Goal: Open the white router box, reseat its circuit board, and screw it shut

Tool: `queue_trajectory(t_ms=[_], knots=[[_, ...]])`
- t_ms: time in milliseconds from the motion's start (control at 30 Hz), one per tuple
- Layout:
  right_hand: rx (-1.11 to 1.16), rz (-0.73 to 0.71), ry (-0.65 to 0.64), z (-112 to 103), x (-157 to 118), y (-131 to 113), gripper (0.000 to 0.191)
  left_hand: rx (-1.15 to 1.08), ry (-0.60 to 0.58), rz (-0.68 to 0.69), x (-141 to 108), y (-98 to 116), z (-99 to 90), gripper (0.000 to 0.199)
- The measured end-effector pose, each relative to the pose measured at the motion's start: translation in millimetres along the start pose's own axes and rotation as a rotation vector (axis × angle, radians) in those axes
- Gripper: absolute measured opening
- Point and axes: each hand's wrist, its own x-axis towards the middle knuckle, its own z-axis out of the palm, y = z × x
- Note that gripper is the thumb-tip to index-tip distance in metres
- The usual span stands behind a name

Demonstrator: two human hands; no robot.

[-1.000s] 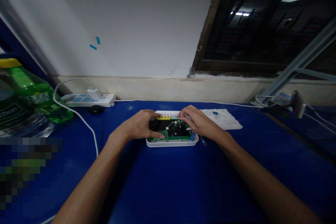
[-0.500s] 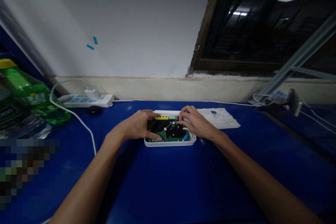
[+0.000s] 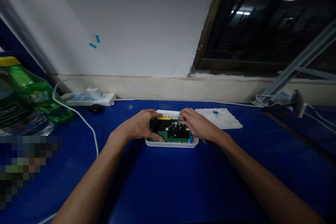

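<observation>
A shallow white plastic casing (image 3: 172,144) lies open-side up on the blue table, with a green circuit board (image 3: 166,135) inside. The board carries black plates, a yellow connector strip (image 3: 165,118) and a thin white wire (image 3: 172,125). My left hand (image 3: 143,125) grips the casing's left end, thumb over the near edge and fingers at the far edge. Over the board's far right corner, my right hand (image 3: 195,123) has its fingers bent in a pinch; whatever lies between the fingertips is hidden. A small blue part (image 3: 190,139) sits just below it, inside the casing's right end.
A white ribbed panel (image 3: 223,119) lies behind my right hand. Farther left are a power strip (image 3: 106,99) with a plugged-in charger (image 3: 93,92), a black mouse-like object (image 3: 96,108) and green bottles (image 3: 39,94). A metal frame (image 3: 286,63) stands at right.
My right hand's fingers have curled in more at the board's far right corner, and the hand sits slightly lower over the right end. My left hand keeps its hold. The view has shifted slightly.
</observation>
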Motion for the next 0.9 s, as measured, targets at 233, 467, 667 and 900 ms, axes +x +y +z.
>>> queue_trajectory(t_ms=[233,467,667,900], knots=[[0.051,0.000,-0.038,-1.8,5.2,3.7,0.014,0.004,-0.056,-0.035,-1.5,1.3,-2.9,0.100],[0.089,0.020,-0.064,-10.5,8.9,2.5,0.017,-0.102,-0.061,-0.001,-9.5,8.6,-13.7,0.091],[0.163,0.025,-0.062,-16.4,6.6,0.9,0.017,-0.224,-0.039,0.092,-11.2,14.6,-21.1,0.083],[0.145,0.013,0.002,-20.5,-1.5,-5.9,0.015,-0.214,0.048,0.130,-10.3,25.3,-24.9,0.072]])
